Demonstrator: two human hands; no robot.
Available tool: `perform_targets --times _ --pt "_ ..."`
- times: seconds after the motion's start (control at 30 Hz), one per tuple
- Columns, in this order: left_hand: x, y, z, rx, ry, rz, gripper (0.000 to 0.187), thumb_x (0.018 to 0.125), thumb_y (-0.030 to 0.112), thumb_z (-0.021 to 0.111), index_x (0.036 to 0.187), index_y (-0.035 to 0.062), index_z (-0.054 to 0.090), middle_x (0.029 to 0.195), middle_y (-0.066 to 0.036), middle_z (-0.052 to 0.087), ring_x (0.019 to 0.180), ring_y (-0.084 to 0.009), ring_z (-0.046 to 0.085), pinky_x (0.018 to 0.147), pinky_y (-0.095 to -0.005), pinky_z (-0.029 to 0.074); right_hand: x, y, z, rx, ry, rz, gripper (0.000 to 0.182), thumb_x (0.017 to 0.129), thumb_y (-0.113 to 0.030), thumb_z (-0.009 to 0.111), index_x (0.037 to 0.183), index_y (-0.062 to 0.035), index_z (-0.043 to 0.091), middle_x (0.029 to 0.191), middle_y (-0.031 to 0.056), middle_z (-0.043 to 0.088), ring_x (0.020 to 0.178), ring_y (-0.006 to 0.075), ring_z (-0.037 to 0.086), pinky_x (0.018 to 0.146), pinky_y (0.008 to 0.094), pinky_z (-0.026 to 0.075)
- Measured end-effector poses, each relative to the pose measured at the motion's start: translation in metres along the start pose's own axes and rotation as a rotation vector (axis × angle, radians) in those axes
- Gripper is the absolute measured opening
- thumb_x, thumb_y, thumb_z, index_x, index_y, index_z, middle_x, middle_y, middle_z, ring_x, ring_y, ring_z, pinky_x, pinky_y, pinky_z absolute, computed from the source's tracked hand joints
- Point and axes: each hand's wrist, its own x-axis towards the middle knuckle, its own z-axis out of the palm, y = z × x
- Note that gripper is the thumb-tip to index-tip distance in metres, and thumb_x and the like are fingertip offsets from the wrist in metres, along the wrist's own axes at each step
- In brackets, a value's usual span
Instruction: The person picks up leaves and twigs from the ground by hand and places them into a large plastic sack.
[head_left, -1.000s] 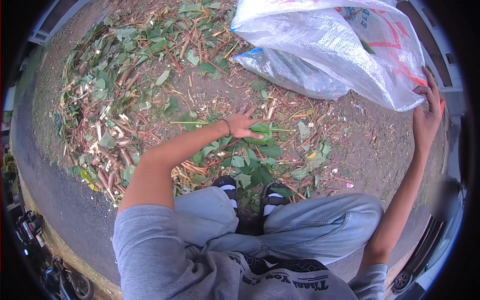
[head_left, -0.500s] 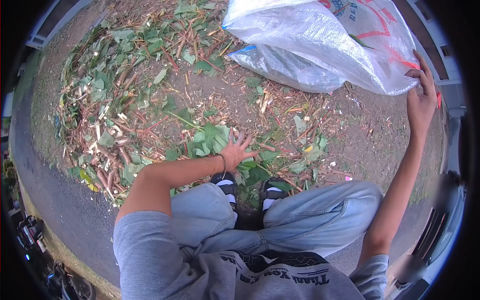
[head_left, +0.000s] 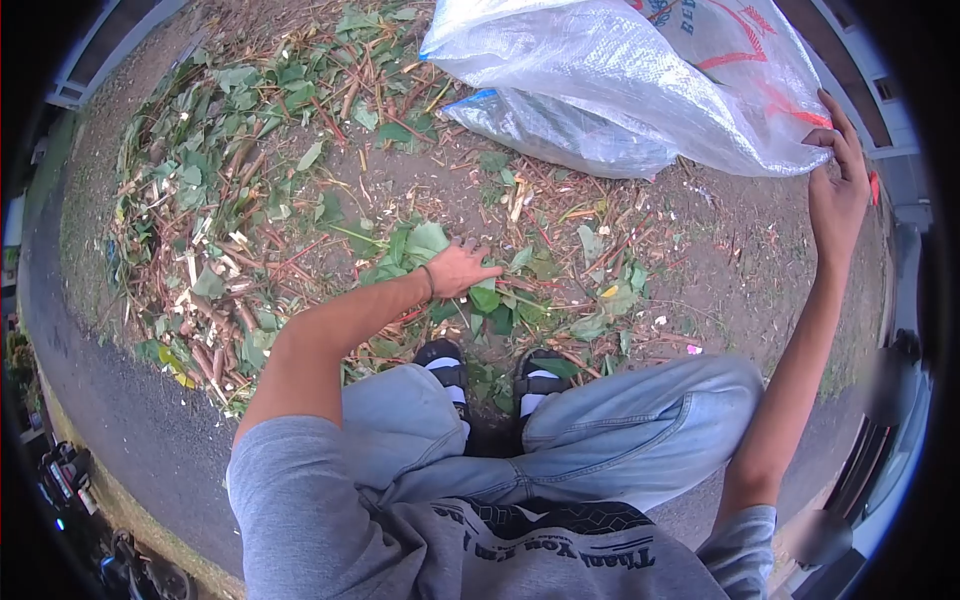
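My left hand (head_left: 462,269) is low over the ground in front of my feet. Its fingers curl down around green leaves (head_left: 425,243), and their tips are partly hidden. More leaves and stems (head_left: 505,300) lie beside and under the palm. Out to the right, my right hand (head_left: 838,170) pinches the edge of a translucent white woven sack (head_left: 620,75) with red and blue print. The sack lies slack, and the side near this hand is lifted.
A heap of chopped stems and leaves (head_left: 215,260) spreads over the soil on the left. My sandalled feet (head_left: 442,365) are just below the left hand. Asphalt (head_left: 130,430) runs along the lower left, with parked motorbikes (head_left: 130,565) beyond. A vehicle (head_left: 885,470) stands at the right edge.
My left hand has moved slightly forward, and its spread fingers have curled in around the leaves. The right hand keeps its hold on the sack, which shifts slightly left and up in view.
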Motion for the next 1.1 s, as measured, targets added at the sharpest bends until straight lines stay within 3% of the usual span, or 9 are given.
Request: perform_targets --times 0.07,0.13,0.23,0.27,0.33,0.47,0.63,0.93,1.1 --pt "-0.004 -0.012 0.0 -0.006 0.045 -0.057 0.074 0.068 0.024 0.078 0.133 0.0283 0.044 0.125 -0.017 0.05 0.113 -0.04 0.053 0.089 -0.054 0.044 -0.001 0.002 0.001 -0.003 -0.002 0.001 0.007 0.084 -0.007 0.06 0.09 -0.0049 0.064 0.138 0.0052 0.059 0.131 0.0266 0.051 0.111 0.044 0.036" --pt "-0.013 -0.01 -0.011 -0.008 0.023 -0.078 0.082 0.066 0.029 0.08 0.138 0.029 0.041 0.134 -0.02 0.044 0.125 -0.0443 0.045 0.096 -0.0625 0.04 -0.001 0.001 0.003 -0.003 0.026 -0.011 0.01 0.085 -0.007 0.059 0.092 -0.0056 0.065 0.137 0.0069 0.059 0.132 0.0265 0.051 0.108 0.0414 0.041" --pt "-0.031 0.014 -0.033 -0.016 -0.081 -0.347 0.106 0.063 0.048 0.082 0.151 0.0348 0.024 0.153 -0.022 0.022 0.143 -0.0494 0.017 0.102 -0.0795 0.021 -0.003 -0.002 0.007 0.067 0.103 0.086 0.013 0.086 -0.007 0.058 0.096 -0.0033 0.066 0.125 0.0088 0.065 0.122 0.0213 0.057 0.1 0.0339 0.047" --pt "-0.033 0.014 -0.035 -0.019 -0.08 -0.346 0.106 0.063 0.048 0.082 0.151 0.0348 0.024 0.153 -0.022 0.022 0.143 -0.0494 0.017 0.102 -0.0795 0.021 -0.002 0.001 0.006 0.065 0.1 0.085 0.013 0.086 -0.007 0.058 0.096 -0.0033 0.066 0.125 0.0088 0.065 0.122 0.0213 0.057 0.1 0.0339 0.047" --pt "-0.039 0.013 -0.036 0.025 -0.197 -0.264 0.106 0.067 0.045 0.081 0.153 0.0362 0.019 0.153 -0.023 0.021 0.142 -0.0492 0.02 0.099 -0.0788 0.027 -0.001 0.006 0.002 0.34 -0.115 0.544 0.016 0.088 -0.006 0.055 0.098 0.0005 0.065 0.108 0.0064 0.068 0.106 0.0137 0.061 0.09 0.028 0.049" --pt "-0.032 0.014 -0.023 0.053 -0.206 -0.306 0.105 0.07 0.037 0.08 0.153 0.0373 0.016 0.15 -0.023 0.026 0.138 -0.0493 0.028 0.094 -0.0743 0.038 -0.001 0.005 0.005 0.44 -0.153 0.452 0.016 0.089 -0.006 0.053 0.098 0.0032 0.064 0.095 0.0026 0.065 0.092 0.0094 0.058 0.085 0.027 0.047" --pt "-0.032 0.01 -0.024 0.012 -0.19 -0.248 0.097 0.071 0.024 0.078 0.151 0.0363 0.023 0.137 -0.024 0.037 0.125 -0.0469 0.046 0.082 -0.0538 0.056 -0.004 0.003 0.002 0.396 -0.179 0.341 0.014 0.089 -0.006 0.053 0.096 0.0019 0.061 0.091 0.0013 0.062 0.089 0.0087 0.056 0.085 0.0245 0.043" --pt "-0.033 -0.009 -0.039 -0.156 -0.091 -0.254 0.1 0.064 0.015 0.078 0.148 0.0247 0.025 0.14 -0.028 0.038 0.122 -0.0459 0.051 0.085 -0.0464 0.057 -0.005 0.004 -0.004 0.384 -0.161 0.325 0.012 0.089 -0.006 0.053 0.094 0.0013 0.061 0.09 0.0001 0.062 0.088 0.0083 0.055 0.084 0.0244 0.043" --pt "-0.03 -0.008 -0.065 -0.435 0.124 -0.214 0.077 0.069 0.017 0.073 0.136 0.0204 0.033 0.095 -0.023 0.057 0.086 -0.0448 0.063 0.074 -0.0524 0.053 -0.003 0.003 0.001 0.396 -0.135 0.336 0.012 0.09 -0.006 0.053 0.094 0.0009 0.061 0.09 -0.0006 0.061 0.088 0.0077 0.054 0.084 0.0235 0.042"
